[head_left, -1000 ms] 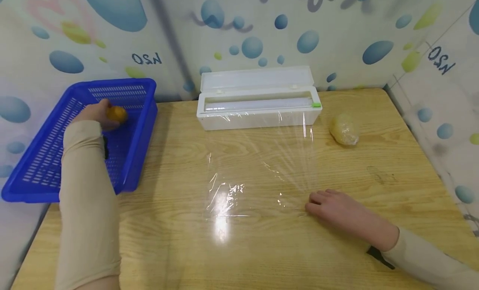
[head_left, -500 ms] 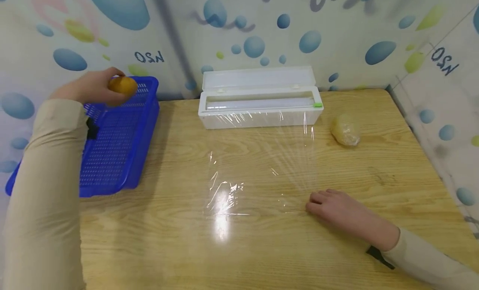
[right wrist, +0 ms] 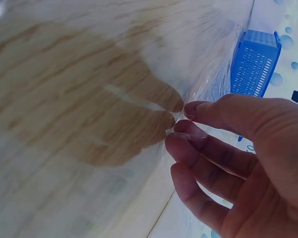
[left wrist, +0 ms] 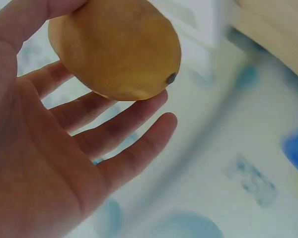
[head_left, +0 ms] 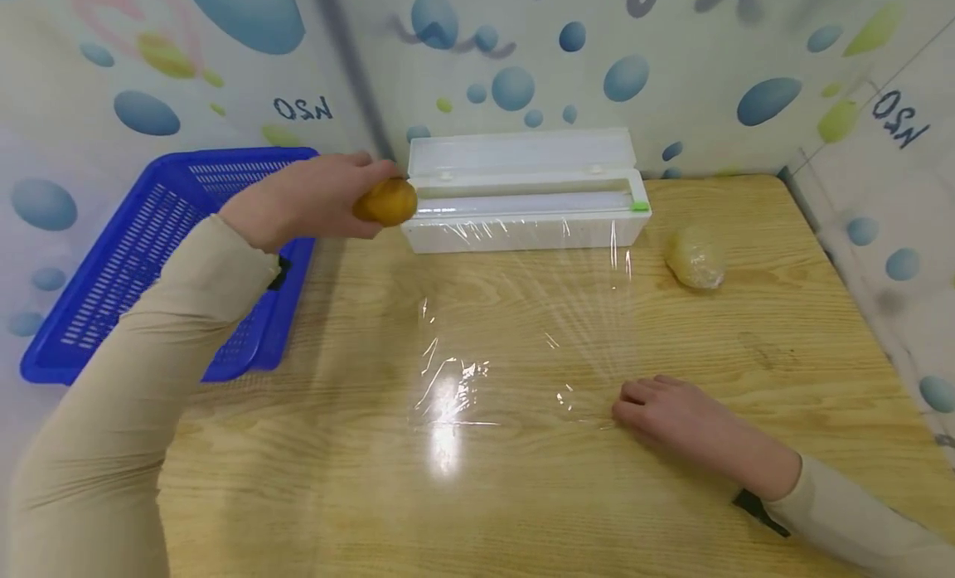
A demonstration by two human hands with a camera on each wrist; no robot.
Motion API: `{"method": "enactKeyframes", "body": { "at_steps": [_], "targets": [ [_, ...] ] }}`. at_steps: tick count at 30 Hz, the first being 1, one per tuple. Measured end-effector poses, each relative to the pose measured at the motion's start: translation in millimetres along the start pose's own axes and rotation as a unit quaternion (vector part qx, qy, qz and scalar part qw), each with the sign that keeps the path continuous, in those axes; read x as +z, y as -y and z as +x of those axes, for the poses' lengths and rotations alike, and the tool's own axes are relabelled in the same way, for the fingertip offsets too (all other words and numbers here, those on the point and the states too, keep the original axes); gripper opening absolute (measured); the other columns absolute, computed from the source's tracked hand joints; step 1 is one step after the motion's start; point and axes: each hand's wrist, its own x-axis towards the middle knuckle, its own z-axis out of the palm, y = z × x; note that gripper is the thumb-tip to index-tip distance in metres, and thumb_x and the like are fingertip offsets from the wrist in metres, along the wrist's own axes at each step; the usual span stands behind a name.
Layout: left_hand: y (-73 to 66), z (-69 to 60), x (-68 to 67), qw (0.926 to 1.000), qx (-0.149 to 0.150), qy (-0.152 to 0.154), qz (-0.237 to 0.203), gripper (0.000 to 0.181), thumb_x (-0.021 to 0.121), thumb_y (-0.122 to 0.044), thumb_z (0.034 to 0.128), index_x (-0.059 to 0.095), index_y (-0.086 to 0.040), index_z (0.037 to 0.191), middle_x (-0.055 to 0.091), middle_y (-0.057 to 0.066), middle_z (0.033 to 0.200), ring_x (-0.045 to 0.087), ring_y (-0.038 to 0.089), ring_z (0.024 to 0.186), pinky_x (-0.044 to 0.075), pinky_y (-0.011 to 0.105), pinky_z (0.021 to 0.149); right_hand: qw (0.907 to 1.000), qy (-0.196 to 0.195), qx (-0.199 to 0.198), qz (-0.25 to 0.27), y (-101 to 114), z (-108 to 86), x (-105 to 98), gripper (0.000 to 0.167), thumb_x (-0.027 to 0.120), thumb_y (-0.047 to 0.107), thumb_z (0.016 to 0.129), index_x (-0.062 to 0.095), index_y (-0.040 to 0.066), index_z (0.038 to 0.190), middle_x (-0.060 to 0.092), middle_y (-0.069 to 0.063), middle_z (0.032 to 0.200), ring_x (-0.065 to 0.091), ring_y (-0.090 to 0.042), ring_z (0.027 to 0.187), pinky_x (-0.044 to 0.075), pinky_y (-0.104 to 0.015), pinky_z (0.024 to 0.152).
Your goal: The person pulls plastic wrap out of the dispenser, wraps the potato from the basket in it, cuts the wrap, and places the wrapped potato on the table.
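My left hand (head_left: 306, 198) holds a mango (head_left: 385, 201) in the air, between the blue basket and the white box. The left wrist view shows the mango's (left wrist: 119, 49) smooth orange-yellow skin and small dark stem end, with thumb and fingers around it. From the white wrap dispenser (head_left: 525, 234), a sheet of clear cling film (head_left: 515, 337) stretches over the table toward me. At the near right corner of that sheet, my right hand (head_left: 675, 416) pinches the film. In the right wrist view, thumb and fingertips (right wrist: 198, 110) meet at the film's edge, low on the table.
A blue slotted basket (head_left: 276, 329) stands at the left of the wooden table (head_left: 522, 512). Right of the dispenser lies a pale yellow round item wrapped in film (head_left: 695, 257). The dispenser's lid (head_left: 522, 153) is raised against the patterned wall behind.
My left hand has lifted the mango out of the blue basket and carried it right, to the dispenser's left end. The right hand and the film have stayed in place.
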Motion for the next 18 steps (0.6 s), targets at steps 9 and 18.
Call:
{"method": "enactKeyframes", "body": {
  "at_steps": [9, 18],
  "targets": [
    [-59.7, 17.0, 36.2, 0.9917, 0.117, -0.042, 0.033, 0.053, 0.072, -0.020, 0.0824, 0.052, -0.012, 0.131, 0.057, 0.012, 0.105, 0.054, 0.030, 0.085, 0.049, 0.042, 0.070, 0.9999, -0.006, 0.002, 0.016, -1, -0.7, 0, 0.022, 0.074, 0.004, 0.070, 0.061, 0.015, 0.084, 0.052, 0.004, 0.080, 0.051, -0.015, 0.063, 0.044, -0.032, 0.056],
    [-96.6, 30.8, 74.8, 0.9845, 0.154, -0.028, 0.080, 0.051, 0.074, -0.029, 0.0825, 0.051, -0.017, 0.126, 0.055, 0.008, 0.102, 0.056, 0.028, 0.089, 0.048, 0.040, 0.073, 1.0000, 0.008, 0.001, 0.006, 1, -0.7, -2, 0.026, 0.078, 0.004, 0.069, 0.060, 0.014, 0.085, 0.053, 0.002, 0.081, 0.052, -0.016, 0.065, 0.046, -0.034, 0.057]
  ]
}}
